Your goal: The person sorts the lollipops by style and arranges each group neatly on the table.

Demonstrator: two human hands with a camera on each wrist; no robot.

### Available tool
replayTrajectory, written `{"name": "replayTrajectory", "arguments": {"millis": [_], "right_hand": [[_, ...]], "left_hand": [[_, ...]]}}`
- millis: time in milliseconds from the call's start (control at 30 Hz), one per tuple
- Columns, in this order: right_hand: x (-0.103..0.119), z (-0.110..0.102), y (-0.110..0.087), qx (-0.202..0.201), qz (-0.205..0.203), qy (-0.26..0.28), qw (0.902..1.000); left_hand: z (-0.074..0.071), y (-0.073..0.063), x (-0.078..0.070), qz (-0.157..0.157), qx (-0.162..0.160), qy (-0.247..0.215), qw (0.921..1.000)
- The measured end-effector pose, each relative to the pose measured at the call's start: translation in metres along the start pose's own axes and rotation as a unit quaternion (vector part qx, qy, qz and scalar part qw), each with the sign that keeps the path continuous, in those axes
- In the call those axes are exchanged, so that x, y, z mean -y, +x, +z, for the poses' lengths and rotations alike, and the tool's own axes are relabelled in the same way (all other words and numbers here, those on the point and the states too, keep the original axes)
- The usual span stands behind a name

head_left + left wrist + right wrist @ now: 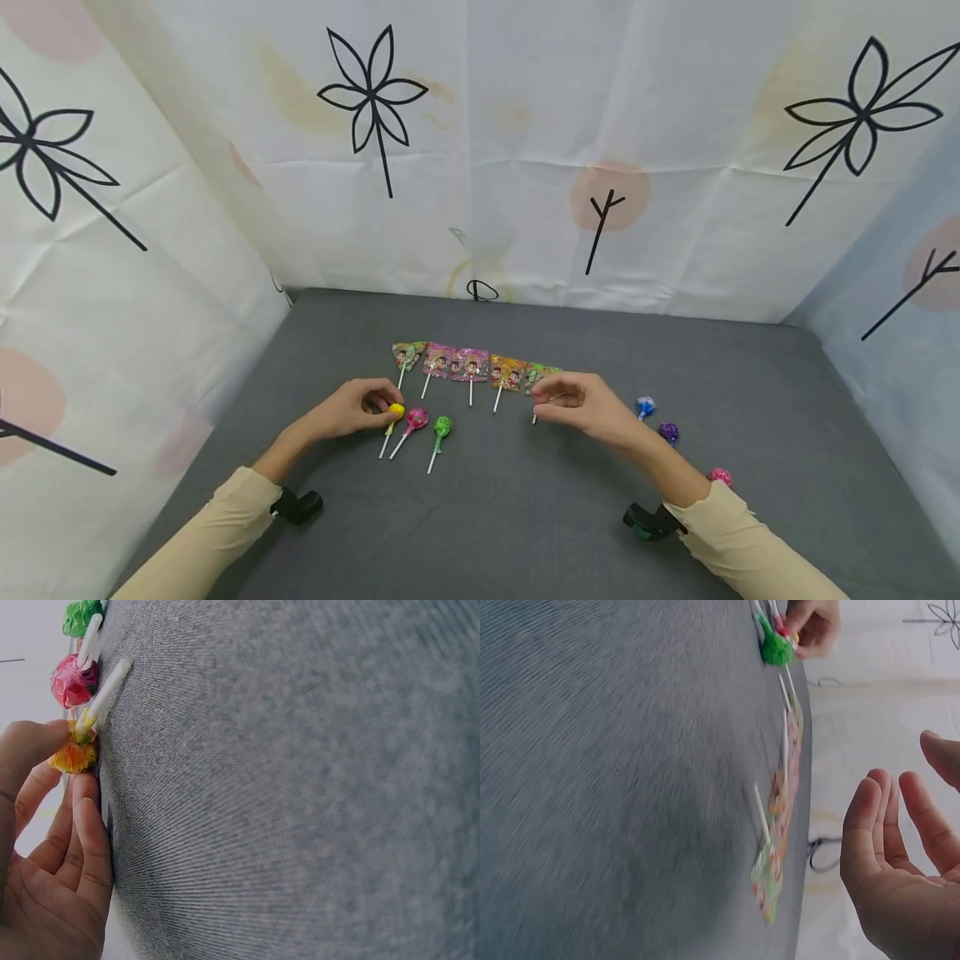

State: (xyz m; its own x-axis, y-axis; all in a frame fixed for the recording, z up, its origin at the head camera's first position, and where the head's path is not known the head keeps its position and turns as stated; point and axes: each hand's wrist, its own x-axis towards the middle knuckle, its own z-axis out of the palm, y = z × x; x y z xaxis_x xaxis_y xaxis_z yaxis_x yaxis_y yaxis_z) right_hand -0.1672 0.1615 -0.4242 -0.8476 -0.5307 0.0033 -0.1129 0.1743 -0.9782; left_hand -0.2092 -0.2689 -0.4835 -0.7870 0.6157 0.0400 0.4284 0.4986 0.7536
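My left hand (352,408) pinches a yellow-wrapped round lollipop (396,411) by its head; the left wrist view shows thumb and fingertips around it. Beside it lie a pink round lollipop (417,418) and a green round lollipop (442,427), sticks toward me. Behind them runs a row of flat wrapped lollipops: a green one (408,354), two pink ones (471,365), an orange one (508,372) and another green one (542,372). Over that last one hovers my right hand (588,408), which partly hides it. In the right wrist view its fingers (864,817) are apart from the thumb, holding nothing.
Right of my right hand lie a blue round lollipop (646,406), a purple one (668,432) and a pink-red one (720,476), partly hidden by the forearm. Printed white curtains (510,225) stand around the grey tabletop (480,525).
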Motion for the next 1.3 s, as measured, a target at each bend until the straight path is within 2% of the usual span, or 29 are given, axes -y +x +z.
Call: {"name": "replayTrajectory", "arguments": {"millis": [167, 467, 767, 1000, 1300], "right_hand": [[-0.003, -0.017, -0.022, -0.013, 0.012, -0.01, 0.9998], [-0.006, -0.043, -0.057, -0.055, 0.023, -0.021, 0.998], [-0.011, -0.079, -0.089, -0.1, 0.006, -0.06, 0.9931], [-0.021, -0.095, -0.099, -0.112, 0.005, -0.093, 0.9893], [-0.037, -0.104, -0.094, -0.122, -0.006, -0.175, 0.9769]], "left_hand": [[0.001, 0.001, -0.001, -0.016, 0.002, -0.002, 0.9999], [0.001, -0.004, -0.002, -0.018, 0.002, 0.0, 0.9998], [0.001, -0.004, -0.001, -0.016, 0.005, -0.001, 0.9999], [0.0, -0.002, -0.002, -0.017, 0.008, 0.002, 0.9998], [0.0, 0.0, -0.003, -0.016, 0.009, 0.0, 0.9998]]}}
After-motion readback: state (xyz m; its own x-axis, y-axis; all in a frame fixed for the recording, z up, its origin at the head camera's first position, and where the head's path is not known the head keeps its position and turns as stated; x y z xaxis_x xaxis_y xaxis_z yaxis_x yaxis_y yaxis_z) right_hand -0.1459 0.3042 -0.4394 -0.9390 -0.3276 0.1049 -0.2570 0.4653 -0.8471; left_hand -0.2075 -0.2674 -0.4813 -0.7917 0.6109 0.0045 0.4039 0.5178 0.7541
